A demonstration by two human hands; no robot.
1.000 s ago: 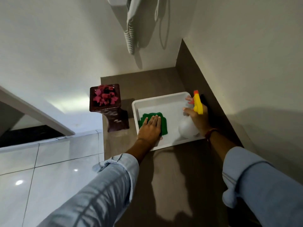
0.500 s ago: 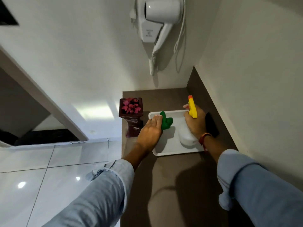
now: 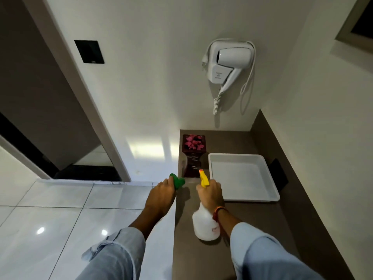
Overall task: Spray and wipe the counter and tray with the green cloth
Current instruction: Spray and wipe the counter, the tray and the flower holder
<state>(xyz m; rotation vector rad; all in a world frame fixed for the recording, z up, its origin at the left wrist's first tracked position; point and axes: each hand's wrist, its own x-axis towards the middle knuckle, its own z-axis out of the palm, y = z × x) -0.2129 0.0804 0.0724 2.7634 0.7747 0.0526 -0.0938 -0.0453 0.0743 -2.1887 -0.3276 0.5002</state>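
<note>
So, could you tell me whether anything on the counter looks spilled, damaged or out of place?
Nothing stands out. The white tray sits flat and empty on the counter, the vase stands upright, and no spill is visible.

green cloth [image 3: 178,181] bunched into a small wad, gripped in the left hand [image 3: 162,196] at the counter's left edge. white rectangular tray [image 3: 273,194] lying flat and bare on the brown counter [image 3: 260,225], near the right wall. white spray bottle [image 3: 205,226] with yellow trigger head, held upright in the right hand [image 3: 211,194], nozzle pointing away.
</note>
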